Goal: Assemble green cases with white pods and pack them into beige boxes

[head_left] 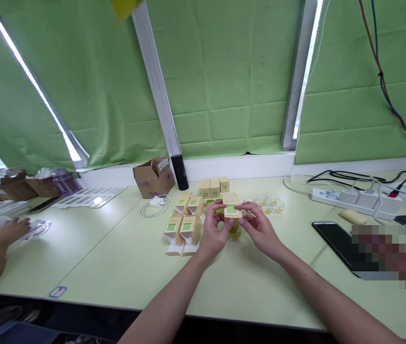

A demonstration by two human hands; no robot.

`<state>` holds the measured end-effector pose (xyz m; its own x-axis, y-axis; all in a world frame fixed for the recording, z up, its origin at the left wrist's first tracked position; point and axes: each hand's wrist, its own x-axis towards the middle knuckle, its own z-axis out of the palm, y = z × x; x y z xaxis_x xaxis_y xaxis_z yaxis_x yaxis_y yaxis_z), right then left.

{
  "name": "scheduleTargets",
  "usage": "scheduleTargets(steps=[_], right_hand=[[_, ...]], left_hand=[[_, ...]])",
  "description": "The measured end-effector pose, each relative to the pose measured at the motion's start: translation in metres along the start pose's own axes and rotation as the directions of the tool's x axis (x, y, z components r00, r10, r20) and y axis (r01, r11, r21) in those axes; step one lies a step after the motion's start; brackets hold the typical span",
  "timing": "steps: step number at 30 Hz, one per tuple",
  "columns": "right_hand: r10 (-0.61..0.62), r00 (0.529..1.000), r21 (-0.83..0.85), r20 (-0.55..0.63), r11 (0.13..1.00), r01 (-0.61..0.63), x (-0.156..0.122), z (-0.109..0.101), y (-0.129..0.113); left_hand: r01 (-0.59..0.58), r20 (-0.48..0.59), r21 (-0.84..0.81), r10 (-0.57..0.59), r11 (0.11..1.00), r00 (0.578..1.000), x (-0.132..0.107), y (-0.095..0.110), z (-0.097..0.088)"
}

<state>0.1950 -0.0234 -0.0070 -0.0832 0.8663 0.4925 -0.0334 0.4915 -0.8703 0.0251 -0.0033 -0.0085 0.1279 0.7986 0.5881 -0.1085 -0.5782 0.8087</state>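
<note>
Green blinds (220, 71) hang behind the pale table (124, 267), and in front of you one tan carton (232, 209) sits between your left hand (213, 234) and right hand (262, 231), the fingers of both closed on its sides. Below it shows one glass jar (235, 234); whether they touch is unclear. Such thin card should be light, stiff along its folds yet easily dented, so grip its side edges gently; the glass is probably slippery and breakable. You have four open cartons (188, 227) at left, three boxes (214, 185) behind and seemingly four clear cups (278, 209) at right
</note>
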Motion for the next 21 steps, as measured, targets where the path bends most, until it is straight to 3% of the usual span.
scheduleTargets(steps=[10,21], right_hand=[[-0.021,1.000,-0.046,-0.006,0.999,0.021,0.0011,0.0004,-0.0003],[0.019,1.000,0.026,-0.011,0.999,-0.019,0.0013,0.0006,-0.0017]], left_hand=[[0.007,-0.003,0.025,-0.007,1.000,1.000,-0.0011,-0.0021,-0.0008],[-0.019,-0.004,0.057,0.019,0.998,1.000,-0.0021,-0.0006,0.0001]])
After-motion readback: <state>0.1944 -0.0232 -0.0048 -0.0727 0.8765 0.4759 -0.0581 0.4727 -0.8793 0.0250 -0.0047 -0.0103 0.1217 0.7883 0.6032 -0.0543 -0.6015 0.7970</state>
